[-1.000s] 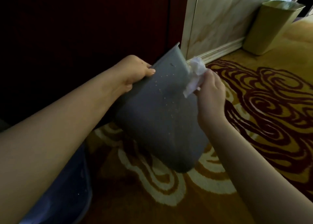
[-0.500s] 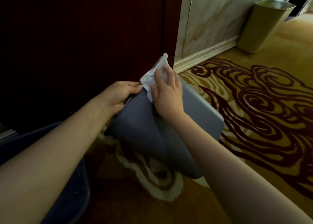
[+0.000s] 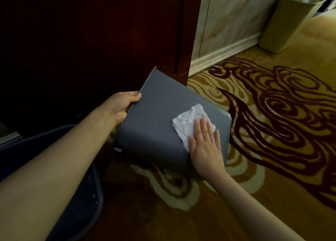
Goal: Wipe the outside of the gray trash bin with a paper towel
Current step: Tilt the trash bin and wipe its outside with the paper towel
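Observation:
The gray trash bin (image 3: 154, 120) is tipped on its side above the carpet, its broad outer face turned up toward me. My left hand (image 3: 121, 104) grips the bin's rim at its left edge. A crumpled white paper towel (image 3: 189, 121) lies flat on the bin's right half. My right hand (image 3: 205, 142) presses down on the towel's lower part with flat, spread fingers. The bin's opening faces left and away, so its inside is hidden.
A dark blue basin (image 3: 80, 204) sits on the floor at lower left under my left arm. Dark red wood panelling (image 3: 91, 40) stands behind the bin. An olive-green bin (image 3: 289, 20) stands by the marble wall (image 3: 231, 17) at upper right. Patterned carpet (image 3: 272, 113) covers the floor.
The bin has turned so that a broad face points up. My right hand slid with the towel from the bin's top edge near the left hand down to its right half.

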Demonstrator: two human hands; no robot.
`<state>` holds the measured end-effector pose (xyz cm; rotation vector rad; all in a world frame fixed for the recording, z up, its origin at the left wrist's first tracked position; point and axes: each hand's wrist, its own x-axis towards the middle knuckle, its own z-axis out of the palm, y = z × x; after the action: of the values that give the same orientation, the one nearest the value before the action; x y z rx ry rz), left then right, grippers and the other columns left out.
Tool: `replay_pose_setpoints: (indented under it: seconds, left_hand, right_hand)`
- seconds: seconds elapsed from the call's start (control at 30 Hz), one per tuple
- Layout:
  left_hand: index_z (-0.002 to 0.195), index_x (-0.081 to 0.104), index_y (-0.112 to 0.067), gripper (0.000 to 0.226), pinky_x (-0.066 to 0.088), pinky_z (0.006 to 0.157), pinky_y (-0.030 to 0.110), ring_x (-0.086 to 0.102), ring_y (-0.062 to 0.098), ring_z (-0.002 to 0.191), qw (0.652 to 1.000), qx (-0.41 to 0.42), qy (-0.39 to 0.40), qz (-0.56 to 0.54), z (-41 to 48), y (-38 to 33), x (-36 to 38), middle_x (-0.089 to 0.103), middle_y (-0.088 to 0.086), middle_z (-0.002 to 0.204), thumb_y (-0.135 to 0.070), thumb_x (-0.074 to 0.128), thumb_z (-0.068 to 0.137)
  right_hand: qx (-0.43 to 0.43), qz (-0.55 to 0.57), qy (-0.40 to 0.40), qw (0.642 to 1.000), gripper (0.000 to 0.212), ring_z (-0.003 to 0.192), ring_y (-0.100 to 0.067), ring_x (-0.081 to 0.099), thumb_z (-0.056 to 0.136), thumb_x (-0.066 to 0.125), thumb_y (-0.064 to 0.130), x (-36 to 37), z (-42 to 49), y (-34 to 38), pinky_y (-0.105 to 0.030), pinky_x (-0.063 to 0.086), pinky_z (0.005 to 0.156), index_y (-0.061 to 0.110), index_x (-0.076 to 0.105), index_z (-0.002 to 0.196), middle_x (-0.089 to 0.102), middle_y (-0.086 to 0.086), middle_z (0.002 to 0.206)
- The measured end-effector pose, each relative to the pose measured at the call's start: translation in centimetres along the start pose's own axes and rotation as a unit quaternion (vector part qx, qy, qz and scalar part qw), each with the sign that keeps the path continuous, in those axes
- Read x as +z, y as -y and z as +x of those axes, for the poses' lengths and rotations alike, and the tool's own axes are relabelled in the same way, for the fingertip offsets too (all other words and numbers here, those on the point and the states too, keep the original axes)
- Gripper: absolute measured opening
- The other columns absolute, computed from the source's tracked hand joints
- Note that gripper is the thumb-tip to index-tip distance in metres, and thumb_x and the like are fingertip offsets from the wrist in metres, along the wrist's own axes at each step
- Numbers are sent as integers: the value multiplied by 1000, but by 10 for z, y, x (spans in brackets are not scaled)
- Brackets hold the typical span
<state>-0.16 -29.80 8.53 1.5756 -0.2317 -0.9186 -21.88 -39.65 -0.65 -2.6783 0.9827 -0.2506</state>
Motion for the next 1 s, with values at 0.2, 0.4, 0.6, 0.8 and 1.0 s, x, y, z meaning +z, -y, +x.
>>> replay_pose_setpoints:
  seconds: [0.2, 0.4, 0.6, 0.8, 1.0]
  left_hand:
    - [129, 51, -7, 34, 49, 66, 33, 59, 20, 84, 999, -21, -29, -18, 11, 14, -14, 62, 9, 102, -9, 41, 96]
    - [127, 52, -10, 33, 49, 70, 37, 59, 21, 82, 992, -88, -40, -80, 16, 37, -33, 61, 9, 92, -10, 41, 96]
    - [111, 61, -9, 25, 52, 63, 33, 65, 19, 77, 988, -107, -6, -108, 19, 36, -40, 67, 7, 86, -20, 44, 95]
    - [91, 63, -8, 49, 47, 77, 36, 62, 22, 82, 989, -116, 39, -78, 24, 32, -49, 66, 10, 90, -46, 33, 95]
    - [96, 60, -6, 60, 50, 70, 36, 64, 23, 86, 986, -134, 52, -90, 26, 31, -62, 73, 11, 87, -55, 26, 93]
  right_hand:
    - [85, -25, -55, 995, 53, 142, -15, 7, 97, 13, 37, 2, -18, -30, -33, 2, 115, 14, 18, 145, 16, -5, 155]
    - [58, -47, -126, 989, 16, 93, -21, 56, 93, 48, 21, -17, 18, -38, -31, 47, 72, 13, 62, 93, 67, -3, 96]
    - [23, 86, -149, 985, 10, 81, -7, 49, 90, 49, 21, -25, 50, 1, -22, 34, 70, 22, 57, 85, 52, 9, 81]
    - [-139, 146, -66, 977, 16, 97, -20, 52, 94, 44, 18, -9, 81, 103, -30, 41, 73, 12, 58, 99, 62, -6, 100]
    - [-231, 68, 60, 969, 38, 136, -24, 24, 98, 36, 27, 13, 74, 124, -39, 35, 104, 12, 45, 132, 34, -10, 147]
